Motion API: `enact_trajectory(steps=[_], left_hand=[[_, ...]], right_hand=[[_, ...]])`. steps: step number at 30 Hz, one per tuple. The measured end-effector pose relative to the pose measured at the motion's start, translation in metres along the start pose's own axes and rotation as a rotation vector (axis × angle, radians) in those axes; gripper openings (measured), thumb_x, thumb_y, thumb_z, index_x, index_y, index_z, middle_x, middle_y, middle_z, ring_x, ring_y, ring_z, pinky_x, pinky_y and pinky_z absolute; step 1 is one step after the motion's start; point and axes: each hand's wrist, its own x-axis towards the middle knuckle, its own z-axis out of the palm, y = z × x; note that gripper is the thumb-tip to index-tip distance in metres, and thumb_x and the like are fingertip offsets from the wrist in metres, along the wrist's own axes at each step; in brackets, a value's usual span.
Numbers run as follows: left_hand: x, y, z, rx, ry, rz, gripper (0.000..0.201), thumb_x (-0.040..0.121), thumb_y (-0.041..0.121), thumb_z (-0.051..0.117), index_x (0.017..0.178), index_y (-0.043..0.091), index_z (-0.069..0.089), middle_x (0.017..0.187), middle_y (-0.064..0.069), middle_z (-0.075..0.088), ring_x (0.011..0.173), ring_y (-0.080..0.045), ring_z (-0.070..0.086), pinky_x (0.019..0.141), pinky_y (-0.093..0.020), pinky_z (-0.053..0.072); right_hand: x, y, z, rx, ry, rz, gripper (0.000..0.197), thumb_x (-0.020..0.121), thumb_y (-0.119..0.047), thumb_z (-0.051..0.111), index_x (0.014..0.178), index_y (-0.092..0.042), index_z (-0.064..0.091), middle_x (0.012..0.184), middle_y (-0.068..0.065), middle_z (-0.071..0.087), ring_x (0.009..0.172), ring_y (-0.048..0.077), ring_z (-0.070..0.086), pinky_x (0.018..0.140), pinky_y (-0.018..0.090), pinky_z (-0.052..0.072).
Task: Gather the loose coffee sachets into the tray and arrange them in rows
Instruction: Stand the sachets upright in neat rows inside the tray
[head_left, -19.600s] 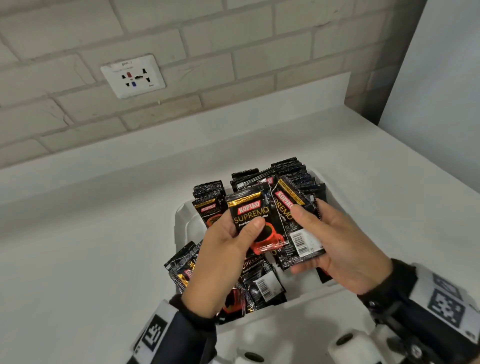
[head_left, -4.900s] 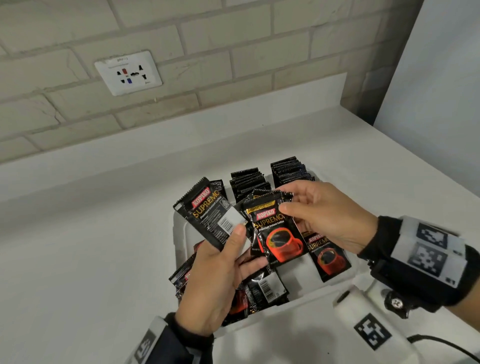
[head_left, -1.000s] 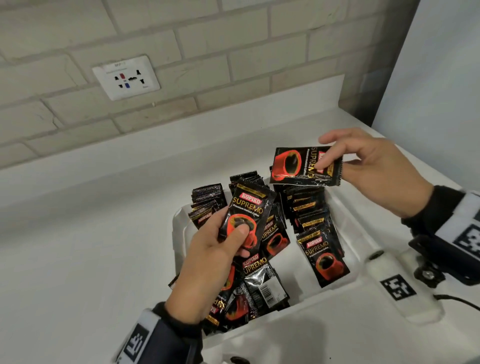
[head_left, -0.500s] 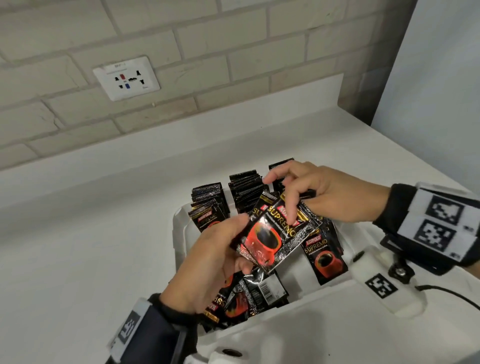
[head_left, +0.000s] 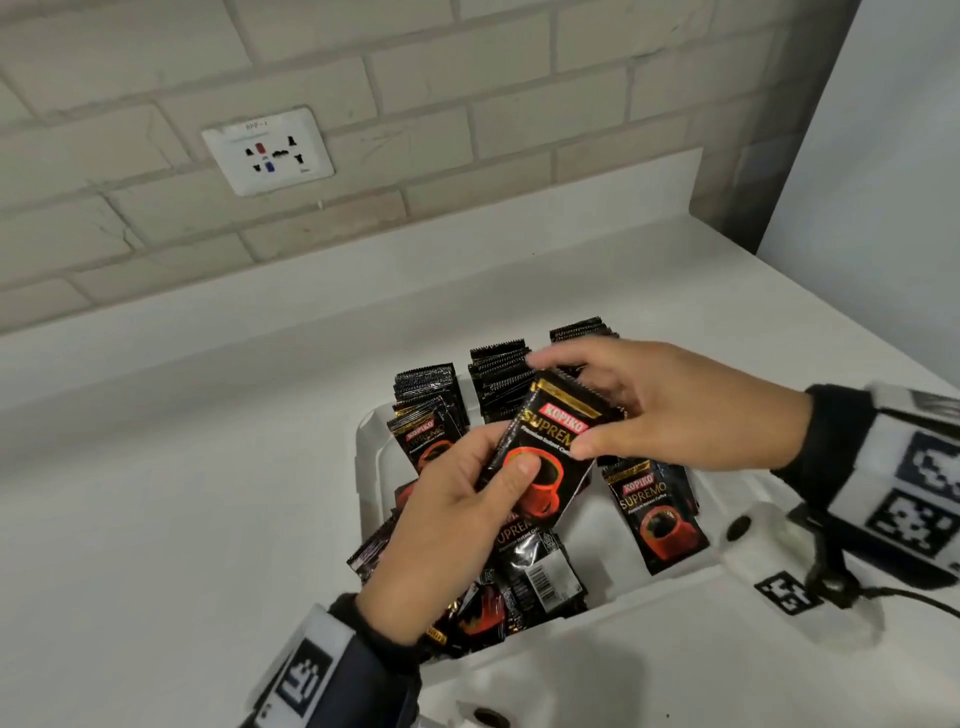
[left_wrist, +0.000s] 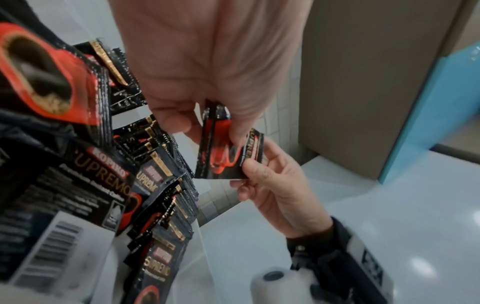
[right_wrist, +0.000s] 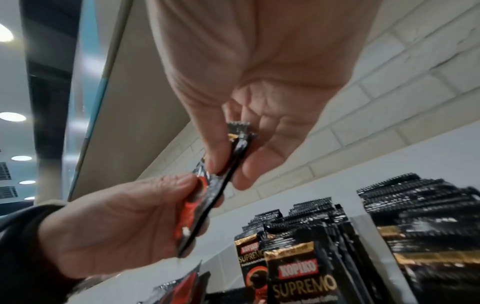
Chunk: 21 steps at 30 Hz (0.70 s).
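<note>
Nearest you, the loose sachets (head_left: 524, 582) lay jumbled in the tray (head_left: 613, 525), directly under your left hand (head_left: 447, 525). That hand pinched the lower end of the held sachet (head_left: 545, 457), thumb across the printed cup and fingers curled behind it. The packet's long axis ran up and away from your left hand toward your right hand (head_left: 665, 405), tilted, its serrated top edge pointing to the far rows. Your right hand pinched that upper end between thumb and fingertips, so both hands shared the one packet above the tray, touching it at opposite ends. The right wrist view suggested more than one sachet might have been pressed together there; I could not tell for sure. Just beyond your right hand stood the upright rows (head_left: 498, 379), edge-on, the right hand being nearer them. I judge that hand would have carried the packet in, keeping it upright. The worktop (head_left: 182, 493) spread beyond to the wall.
</note>
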Motion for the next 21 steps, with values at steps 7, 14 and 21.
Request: enact_trajectory(steps=[7, 14, 21], left_hand=[[0.004, 0.01, -0.029, 0.196, 0.06, 0.082, 0.039, 0.071, 0.041, 0.056, 0.109, 0.031, 0.059, 0.099, 0.006, 0.069, 0.087, -0.004, 0.066, 0.073, -0.017, 0.051], [0.033, 0.001, -0.111, 0.28, 0.307, -0.143, 0.023, 0.086, 0.018, 0.062, 0.108, 0.018, 0.059, 0.088, 0.005, 0.063, 0.082, -0.02, 0.06, 0.096, -0.043, 0.046], [0.047, -0.018, -0.11, 0.458, 0.19, -0.298, 0.044, 0.088, 0.01, 0.059, 0.131, 0.007, 0.048, 0.103, -0.004, 0.062, 0.097, -0.022, 0.059, 0.099, -0.04, 0.044]], right_hand=[[0.016, -0.036, 0.0, -0.22, 0.127, -0.003, 0.029, 0.08, -0.015, 0.068, 0.082, -0.038, 0.05, 0.098, -0.009, 0.066, 0.088, 0.008, 0.064, 0.083, 0.03, 0.052], [0.071, -0.068, 0.005, -0.553, 0.123, -0.064, 0.022, 0.084, -0.012, 0.063, 0.105, -0.018, 0.058, 0.086, -0.008, 0.05, 0.079, 0.01, 0.048, 0.061, 0.008, 0.034], [0.121, -0.067, 0.045, -0.852, -0.153, -0.03, 0.013, 0.082, 0.001, 0.052, 0.085, -0.011, 0.049, 0.07, 0.0, 0.043, 0.069, 0.017, 0.045, 0.051, 0.021, 0.032]])
